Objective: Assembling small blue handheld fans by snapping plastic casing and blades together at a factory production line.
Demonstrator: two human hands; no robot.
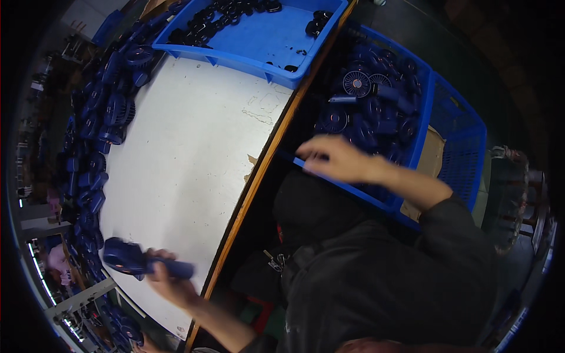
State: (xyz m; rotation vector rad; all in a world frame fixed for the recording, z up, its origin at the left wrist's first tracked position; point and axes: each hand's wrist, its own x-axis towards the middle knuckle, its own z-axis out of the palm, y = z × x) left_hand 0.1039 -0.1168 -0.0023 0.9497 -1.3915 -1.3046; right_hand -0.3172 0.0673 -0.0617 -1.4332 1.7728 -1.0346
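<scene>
My left hand (169, 279), at the lower left, is closed around the handle of a dark blue handheld fan (125, 256). The round head of that fan points left, above the white table (176, 135). Some motion blur covers this hand and the fan. My right hand (334, 157) hangs over the near rim of a blue crate (425, 132). Its fingers are slightly bent and apart, with nothing visible between them. Many dark blue handheld fans (376, 112) fill that crate, heaped loosely, some with their round grilles facing up.
A long heap of blue fans (88, 135) lines the table's left edge. At the far end stands a blue tray (253, 44) holding small black parts (218, 20). A second blue crate (465, 135) with cardboard (431, 153) adjoins the first. Another person's hand (148, 344) shows bottom left.
</scene>
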